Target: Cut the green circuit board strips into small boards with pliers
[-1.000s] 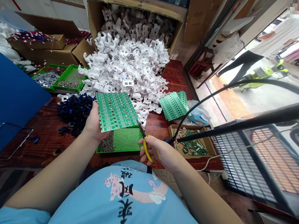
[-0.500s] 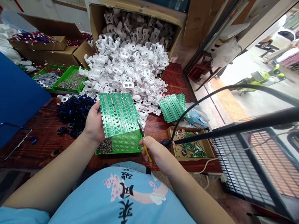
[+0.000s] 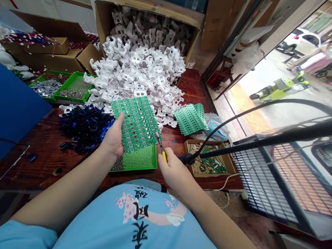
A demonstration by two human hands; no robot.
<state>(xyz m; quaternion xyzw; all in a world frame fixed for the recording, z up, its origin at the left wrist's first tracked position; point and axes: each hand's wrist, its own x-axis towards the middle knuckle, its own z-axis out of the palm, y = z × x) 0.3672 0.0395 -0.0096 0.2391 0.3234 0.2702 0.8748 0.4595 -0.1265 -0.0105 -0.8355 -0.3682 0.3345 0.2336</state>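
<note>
A green circuit board panel [image 3: 140, 123] with rows of small boards is held up by its left side. My left hand [image 3: 114, 137] is closed on it, thumb on the face and the other fingers hidden behind. My right hand [image 3: 173, 167] grips a tool with a yellow handle, seemingly pliers [image 3: 163, 153]; their metal tip touches or nearly touches the panel's lower right edge. Beneath the panel lies a green tray [image 3: 142, 158] with small metal parts at its left end. More green circuit board panels [image 3: 190, 120] lie stacked to the right.
White plastic parts [image 3: 146, 68] spill from a large cardboard box [image 3: 197, 28]. Dark blue parts [image 3: 83, 126] are heaped at left. A shallow box [image 3: 211, 159] of green scraps stands at right, with a black bar [image 3: 264, 141] crossing above. Small green trays [image 3: 75, 87] sit at back left.
My left thumb has come onto the panel's face, and the panel has tilted and shifted slightly right. My right hand with the pliers has moved a little up and right.
</note>
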